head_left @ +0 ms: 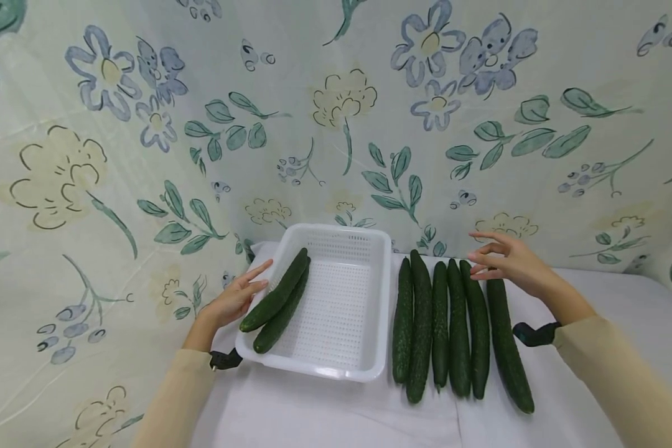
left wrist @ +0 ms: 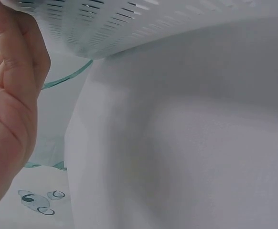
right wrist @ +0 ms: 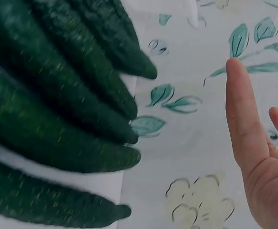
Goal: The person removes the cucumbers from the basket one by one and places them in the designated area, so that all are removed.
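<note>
A white perforated plastic basket point(head_left: 336, 373) stands on the white cloth, with two cucumbers point(head_left: 282, 292) leaning along its left side. My left hand point(head_left: 236, 302) is at the basket's left wall, fingers extended along the outside near the rim; in the left wrist view the hand point(left wrist: 10, 90) shows beside the basket's slotted underside point(left wrist: 115, 24). My right hand point(head_left: 506, 258) hovers over the far ends of the cucumbers on the right, fingers loosely bent with nothing between them. In the right wrist view the hand point(right wrist: 261, 152) is apart from the cucumber tips point(right wrist: 124, 157).
Right of the basket several cucumbers point(head_left: 422, 330) lie side by side, pointing away from me. The rightmost cucumber point(head_left: 509, 348) lies slightly apart at its near end. A floral cloth point(head_left: 336, 124) hangs behind the white-covered table point(head_left: 325, 410).
</note>
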A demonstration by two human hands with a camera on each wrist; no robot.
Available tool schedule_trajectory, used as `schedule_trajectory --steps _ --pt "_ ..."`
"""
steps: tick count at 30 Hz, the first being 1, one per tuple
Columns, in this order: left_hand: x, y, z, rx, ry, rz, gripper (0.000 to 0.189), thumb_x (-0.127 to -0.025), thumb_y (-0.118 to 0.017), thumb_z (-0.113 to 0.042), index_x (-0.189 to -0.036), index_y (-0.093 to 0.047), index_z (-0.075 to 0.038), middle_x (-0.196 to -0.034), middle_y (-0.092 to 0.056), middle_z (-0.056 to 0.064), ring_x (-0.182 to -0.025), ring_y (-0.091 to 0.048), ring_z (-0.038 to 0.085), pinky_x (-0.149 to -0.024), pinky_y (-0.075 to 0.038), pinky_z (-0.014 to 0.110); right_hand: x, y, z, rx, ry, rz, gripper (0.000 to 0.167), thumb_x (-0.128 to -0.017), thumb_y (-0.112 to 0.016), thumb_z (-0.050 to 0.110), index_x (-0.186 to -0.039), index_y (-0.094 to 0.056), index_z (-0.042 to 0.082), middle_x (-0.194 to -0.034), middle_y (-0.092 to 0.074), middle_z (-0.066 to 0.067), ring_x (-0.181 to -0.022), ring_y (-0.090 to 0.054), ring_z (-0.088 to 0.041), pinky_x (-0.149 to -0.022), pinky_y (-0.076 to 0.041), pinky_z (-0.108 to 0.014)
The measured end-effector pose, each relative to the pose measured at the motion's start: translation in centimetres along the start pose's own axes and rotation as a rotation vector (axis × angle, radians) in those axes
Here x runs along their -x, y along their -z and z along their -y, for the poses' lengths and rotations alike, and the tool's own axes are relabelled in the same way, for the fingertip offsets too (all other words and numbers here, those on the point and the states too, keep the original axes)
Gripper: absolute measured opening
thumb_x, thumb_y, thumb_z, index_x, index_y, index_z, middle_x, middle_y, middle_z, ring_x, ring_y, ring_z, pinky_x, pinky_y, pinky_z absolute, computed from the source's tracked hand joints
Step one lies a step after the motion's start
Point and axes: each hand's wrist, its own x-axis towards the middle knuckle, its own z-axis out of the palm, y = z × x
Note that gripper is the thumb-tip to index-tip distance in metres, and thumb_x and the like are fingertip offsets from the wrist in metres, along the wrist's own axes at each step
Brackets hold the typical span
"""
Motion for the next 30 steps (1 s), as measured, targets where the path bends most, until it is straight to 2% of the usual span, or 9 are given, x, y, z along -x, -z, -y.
schedule_trajectory --steps 3,7,12,18,20,26,30 --pt "0.1 0.0 0.0 -0.006 0.000 -0.005 0.058 -0.107 -0.050 -0.022 -0.159 -0.027 -0.030 -0.067 -0.045 -0.005 -0.047 -0.037 0.008 -0.046 -0.036 0.020 -0.7 -1.0 0.8 -0.039 0.021 0.004 0.069 -0.099 -0.066 0.017 -0.155 -0.028 0.002 -0.121 -0.046 -0.029 -0.091 -0.069 -0.031 -0.079 -0.057 -0.045" --pt "0.1 0.0 0.0 -0.005 0.001 -0.011 0.058 -0.106 -0.051 -0.023 -0.159 -0.028 -0.031 -0.071 -0.051 -0.005 -0.047 -0.037 0.008 -0.045 -0.036 0.019 -1.6 -2.3 1.7 -0.099 0.050 -0.002 0.065 -0.099 -0.065 0.015 -0.154 -0.032 0.003 -0.116 -0.051 -0.023 -0.092 -0.070 -0.026 -0.081 -0.056 -0.048" --pt "0.0 0.1 0.2 0.018 -0.004 0.008 0.058 -0.107 -0.050 -0.022 -0.159 -0.026 -0.030 -0.074 -0.054 -0.002 -0.048 -0.040 0.007 -0.046 -0.037 0.021 -3.1 -4.1 3.0 -0.172 0.071 0.008 0.061 -0.098 -0.065 0.012 -0.151 -0.037 0.004 -0.114 -0.054 -0.019 -0.096 -0.068 -0.029 -0.081 -0.055 -0.049" --pt "0.0 0.2 0.3 0.040 -0.022 0.031 0.057 -0.108 -0.047 -0.020 -0.160 -0.025 -0.028 -0.082 -0.062 -0.005 -0.049 -0.042 0.007 -0.047 -0.037 0.020 -4.6 -6.3 4.6 -0.237 0.055 0.044 0.064 -0.097 -0.066 0.012 -0.152 -0.035 0.002 -0.116 -0.057 -0.020 -0.099 -0.067 -0.034 -0.084 -0.054 -0.052" --pt "0.0 0.2 0.3 0.045 -0.024 0.032 0.057 -0.108 -0.047 -0.019 -0.160 -0.025 -0.028 -0.080 -0.061 -0.005 -0.048 -0.042 0.007 -0.046 -0.037 0.020 -5.0 -6.9 5.2 -0.264 0.047 0.051 0.065 -0.097 -0.066 0.011 -0.152 -0.033 0.001 -0.117 -0.057 -0.020 -0.100 -0.067 -0.033 -0.085 -0.053 -0.052" --pt "0.0 0.1 0.3 0.046 -0.024 0.023 0.057 -0.108 -0.048 -0.020 -0.160 -0.026 -0.029 -0.074 -0.056 -0.004 -0.047 -0.041 0.007 -0.046 -0.037 0.020 -6.5 -8.8 6.2 -0.319 0.020 0.058 0.067 -0.096 -0.069 0.012 -0.152 -0.034 0.003 -0.133 -0.049 -0.034 -0.104 -0.065 -0.036 -0.087 -0.052 -0.053" --pt "0.0 0.0 0.3 0.043 -0.030 0.019 0.057 -0.107 -0.048 -0.020 -0.159 -0.027 -0.028 -0.074 -0.057 -0.004 -0.047 -0.041 0.006 -0.046 -0.036 0.020 -7.4 -10.1 6.6 -0.337 0.021 0.069 0.066 -0.096 -0.068 0.010 -0.152 -0.035 0.003 -0.132 -0.050 -0.033 -0.106 -0.064 -0.042 -0.086 -0.052 -0.054"
